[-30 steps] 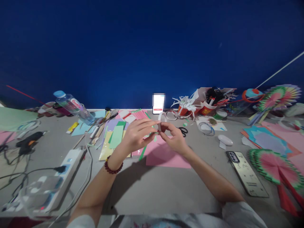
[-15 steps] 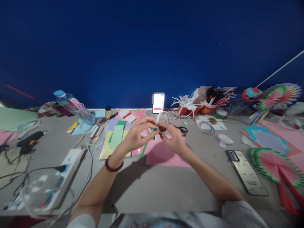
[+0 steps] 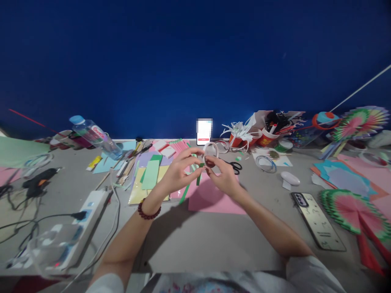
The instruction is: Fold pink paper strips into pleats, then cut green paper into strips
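Observation:
My left hand [image 3: 182,170] is closed in a pinch, its fingertips meeting those of my right hand [image 3: 224,176] above the pink paper [image 3: 214,199]. A narrow green paper strip [image 3: 198,179] hangs down from the left fingertips. My right fingers curl around the lower part of a white ring [image 3: 214,147], which looks like a roll of tape and stands upright. The fingers partly hide both things where they are gripped. Black-handled scissors [image 3: 237,167] lie just beyond my right hand. Another green strip [image 3: 185,194] rests on the papers below my left hand.
Left are a power strip [image 3: 87,219] with cables, a plastic bottle [image 3: 99,136] and a glue gun [image 3: 39,182]. Coloured papers [image 3: 150,175] lie left of centre. Right are a phone [image 3: 317,221], a pleated paper fan [image 3: 351,209] and red cups [image 3: 265,139]. A lit screen [image 3: 203,132] stands behind.
Both hands have shifted very slightly, staying together. More of the green strip now shows hanging below the fingertips. My right fingers reach further over the white ring.

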Motion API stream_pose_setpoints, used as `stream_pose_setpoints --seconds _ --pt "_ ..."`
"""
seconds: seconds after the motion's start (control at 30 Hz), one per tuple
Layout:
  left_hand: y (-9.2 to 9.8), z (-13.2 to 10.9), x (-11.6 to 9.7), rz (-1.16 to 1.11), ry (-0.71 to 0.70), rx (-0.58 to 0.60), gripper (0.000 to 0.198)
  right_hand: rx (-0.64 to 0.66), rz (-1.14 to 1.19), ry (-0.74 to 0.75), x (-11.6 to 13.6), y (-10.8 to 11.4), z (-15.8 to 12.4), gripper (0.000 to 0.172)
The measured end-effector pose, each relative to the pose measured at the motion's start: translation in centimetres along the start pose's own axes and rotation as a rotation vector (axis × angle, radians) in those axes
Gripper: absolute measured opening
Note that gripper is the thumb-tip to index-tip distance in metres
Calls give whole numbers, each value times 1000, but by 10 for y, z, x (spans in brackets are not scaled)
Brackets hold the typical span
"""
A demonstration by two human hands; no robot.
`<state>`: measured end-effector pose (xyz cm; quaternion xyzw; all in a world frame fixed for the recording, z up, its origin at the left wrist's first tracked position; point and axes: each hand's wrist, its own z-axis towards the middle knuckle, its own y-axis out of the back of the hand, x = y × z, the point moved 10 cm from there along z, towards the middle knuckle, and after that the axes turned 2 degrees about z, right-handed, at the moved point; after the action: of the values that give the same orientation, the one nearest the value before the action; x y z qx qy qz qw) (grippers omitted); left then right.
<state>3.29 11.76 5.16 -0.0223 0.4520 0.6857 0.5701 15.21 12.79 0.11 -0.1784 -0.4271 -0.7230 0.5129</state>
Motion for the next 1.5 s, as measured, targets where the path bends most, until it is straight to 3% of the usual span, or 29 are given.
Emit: stream_pose_setpoints --seconds 0.37,0.67,1.07,1.2,1.33,1.5 --pt "-5 -2 -7 170 -101 -46 8 -56 38 -74 -9 5 2 25" --pt "-2 -2 5 3 83 -61 7 -43 120 -211 -20 9 4 37" --pt "2 0 11 -86 182 -57 7 -44 344 -331 -45 1 0 14" --pt "9 -4 22 -86 283 -104 11 -34 444 -431 -55 -4 0 18" --pt "27 -12 48 -267 450 -288 14 -67 628 -589 -66 -6 -1 29" --pt "17 -23 81 -519 720 -281 21 -62 808 -722 -64 -7 -4 35"
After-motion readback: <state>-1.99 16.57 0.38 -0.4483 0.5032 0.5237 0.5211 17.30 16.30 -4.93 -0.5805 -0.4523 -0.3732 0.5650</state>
